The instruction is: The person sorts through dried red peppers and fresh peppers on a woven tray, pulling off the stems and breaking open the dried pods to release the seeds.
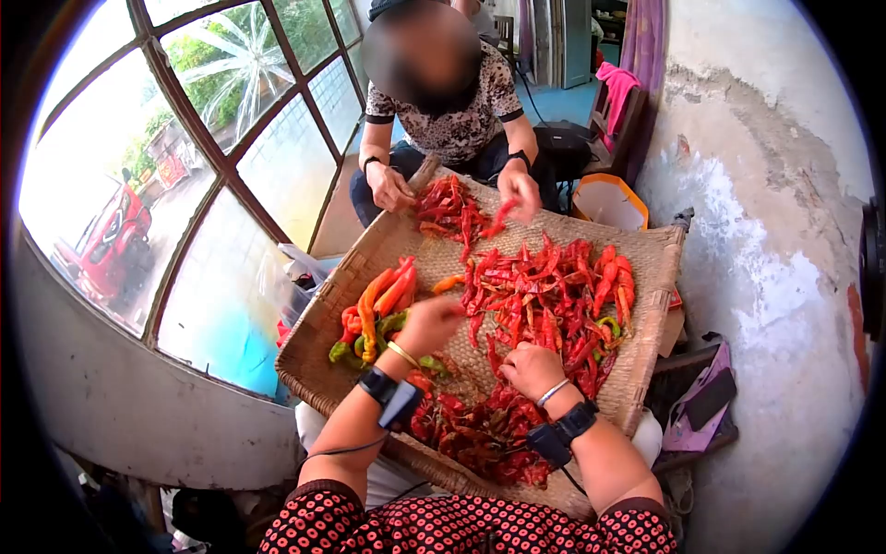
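A large woven basket tray (309,380) holds many chili peppers. My left hand (434,323) is over its left-middle part, with blurred fingers pointing right; whether it holds anything does not show. My right hand (533,371) is bent down at the edge of the red dried chili peppers (531,309), fingers curled together; what they grip is hidden. Darker red chilies (480,434) lie near me, below both hands. To the left sits a small heap of fresh orange, red and green peppers (369,309). A lone orange pepper (448,283) lies above my left hand.
Across the tray sits another person (438,129); their right hand (390,187) is by a chili heap and their left hand (520,192) is near a red chili. Windows (231,138) line the left, a wall (738,231) the right. An orange-rimmed container (609,201) stands behind the tray.
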{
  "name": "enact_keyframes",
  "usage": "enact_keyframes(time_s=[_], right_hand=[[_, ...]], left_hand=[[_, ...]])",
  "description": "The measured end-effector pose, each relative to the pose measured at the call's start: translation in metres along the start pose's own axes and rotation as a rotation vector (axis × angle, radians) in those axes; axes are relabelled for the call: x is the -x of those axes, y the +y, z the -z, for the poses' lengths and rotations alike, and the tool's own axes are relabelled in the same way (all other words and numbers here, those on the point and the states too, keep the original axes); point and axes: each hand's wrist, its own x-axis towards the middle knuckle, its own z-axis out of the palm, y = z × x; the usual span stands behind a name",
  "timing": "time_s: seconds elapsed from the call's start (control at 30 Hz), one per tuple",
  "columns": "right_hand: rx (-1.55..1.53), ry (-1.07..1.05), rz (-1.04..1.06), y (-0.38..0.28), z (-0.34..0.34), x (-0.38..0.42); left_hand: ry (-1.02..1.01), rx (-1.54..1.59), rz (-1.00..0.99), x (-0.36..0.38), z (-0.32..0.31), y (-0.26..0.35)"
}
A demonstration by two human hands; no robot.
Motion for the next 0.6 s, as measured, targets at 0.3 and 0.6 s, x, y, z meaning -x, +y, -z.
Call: enact_keyframes(time_s=[0.3,0.6], right_hand=[[-0.319,-0.037,0.232,-0.005,0.001,-0.001],[-0.320,-0.119,0.263,-0.011,0.006,0.005]], left_hand=[[-0.343,0.415,0.457,0.015,-0.026,0.020],[-0.217,0.506,0.442,0.003,-0.011,0.026]])
